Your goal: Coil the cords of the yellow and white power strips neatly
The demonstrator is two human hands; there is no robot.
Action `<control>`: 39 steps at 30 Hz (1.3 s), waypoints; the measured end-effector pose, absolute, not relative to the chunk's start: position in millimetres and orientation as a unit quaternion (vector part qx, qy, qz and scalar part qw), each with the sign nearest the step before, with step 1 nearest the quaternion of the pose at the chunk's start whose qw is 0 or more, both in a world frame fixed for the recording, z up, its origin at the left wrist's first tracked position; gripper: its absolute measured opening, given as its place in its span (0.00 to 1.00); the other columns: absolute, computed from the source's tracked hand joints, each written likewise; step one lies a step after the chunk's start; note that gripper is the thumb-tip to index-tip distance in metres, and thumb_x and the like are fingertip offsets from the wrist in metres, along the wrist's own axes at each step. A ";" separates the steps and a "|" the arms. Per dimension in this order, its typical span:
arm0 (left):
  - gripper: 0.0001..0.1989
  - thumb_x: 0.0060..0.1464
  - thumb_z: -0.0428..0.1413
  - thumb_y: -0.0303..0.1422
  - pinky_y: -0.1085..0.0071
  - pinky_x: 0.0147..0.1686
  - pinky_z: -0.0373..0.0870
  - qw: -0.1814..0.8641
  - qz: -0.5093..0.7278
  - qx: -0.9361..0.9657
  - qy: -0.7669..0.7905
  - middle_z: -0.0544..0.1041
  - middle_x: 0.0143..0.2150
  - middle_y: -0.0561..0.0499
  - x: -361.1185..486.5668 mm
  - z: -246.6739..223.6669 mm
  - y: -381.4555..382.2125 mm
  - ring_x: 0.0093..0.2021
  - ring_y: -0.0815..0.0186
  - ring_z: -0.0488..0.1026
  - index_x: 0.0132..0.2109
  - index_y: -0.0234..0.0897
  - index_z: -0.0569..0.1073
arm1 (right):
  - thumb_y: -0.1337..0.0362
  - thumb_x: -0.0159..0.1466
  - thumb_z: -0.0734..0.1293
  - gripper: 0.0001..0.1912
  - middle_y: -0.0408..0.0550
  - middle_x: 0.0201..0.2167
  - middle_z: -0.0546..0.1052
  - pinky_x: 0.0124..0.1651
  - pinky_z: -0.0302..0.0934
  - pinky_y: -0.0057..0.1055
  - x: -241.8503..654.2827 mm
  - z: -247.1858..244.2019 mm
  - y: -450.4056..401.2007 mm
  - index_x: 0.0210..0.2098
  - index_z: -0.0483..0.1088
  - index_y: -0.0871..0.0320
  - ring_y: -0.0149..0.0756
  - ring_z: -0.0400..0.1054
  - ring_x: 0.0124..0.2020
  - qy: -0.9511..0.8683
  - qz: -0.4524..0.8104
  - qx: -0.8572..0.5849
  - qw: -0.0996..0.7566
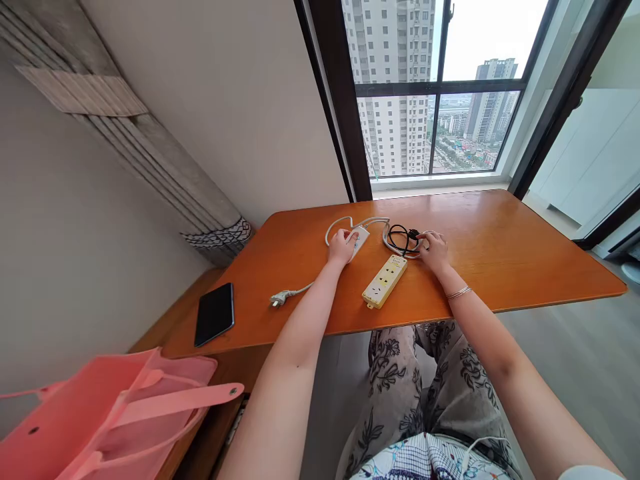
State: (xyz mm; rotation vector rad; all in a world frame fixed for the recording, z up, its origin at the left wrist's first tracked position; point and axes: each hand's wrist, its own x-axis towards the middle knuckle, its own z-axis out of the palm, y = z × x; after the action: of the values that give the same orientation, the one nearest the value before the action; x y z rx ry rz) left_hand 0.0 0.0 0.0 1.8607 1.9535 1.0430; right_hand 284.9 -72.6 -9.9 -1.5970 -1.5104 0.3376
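Left hand point(342, 247) is clamped over a white power strip point(359, 240) mid-frame. Right hand point(434, 249) pinches the black cable coil point(400, 237), I'd say; yellow power strip point(385, 281) sits just below.

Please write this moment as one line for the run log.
left hand: resting on white power strip | right hand: on coiled cables | yellow power strip: between hands, untouched | phone: table's left edge

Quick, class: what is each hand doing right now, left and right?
Left hand: fingers curled over a white power strip; a firm grip cannot be told.
Right hand: on the coiled cables; grip cannot be told.
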 end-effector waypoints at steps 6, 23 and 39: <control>0.16 0.63 0.48 0.44 0.58 0.51 0.69 0.113 0.316 0.654 0.678 0.77 0.52 0.37 2.1 4.5 -5.8 0.54 0.50 0.73 0.45 0.38 0.71 | 0.58 0.68 0.63 0.15 0.54 0.54 0.76 0.62 0.50 0.46 268.9 -0.6 -82.8 0.50 0.75 0.54 0.51 0.60 0.60 -0.704 0.109 -0.649 0.266; 0.17 0.60 0.53 0.45 0.62 0.47 0.70 0.127 0.283 0.702 0.641 0.79 0.50 0.38 7.2 2.6 -19.8 0.49 0.53 0.75 0.47 0.37 0.71 | 0.57 0.59 0.70 0.12 0.61 0.45 0.79 0.52 0.62 0.42 255.4 8.2 -52.7 0.38 0.77 0.58 0.51 0.71 0.49 -0.678 0.119 -0.708 0.156; 0.16 0.60 0.53 0.45 0.60 0.50 0.70 0.117 0.293 0.687 0.655 0.77 0.50 0.36 7.4 -3.4 -17.7 0.52 0.51 0.74 0.44 0.37 0.71 | 0.60 0.55 0.74 0.14 0.62 0.44 0.80 0.50 0.63 0.41 247.8 15.0 -37.6 0.39 0.77 0.59 0.52 0.73 0.50 -0.716 0.099 -0.676 0.139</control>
State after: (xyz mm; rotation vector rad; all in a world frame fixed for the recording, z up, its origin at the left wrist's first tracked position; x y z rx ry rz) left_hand 7.4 -17.7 -3.4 2.0105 1.9165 0.8575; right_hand 247.8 -37.6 15.0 -1.9550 -2.0706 0.2864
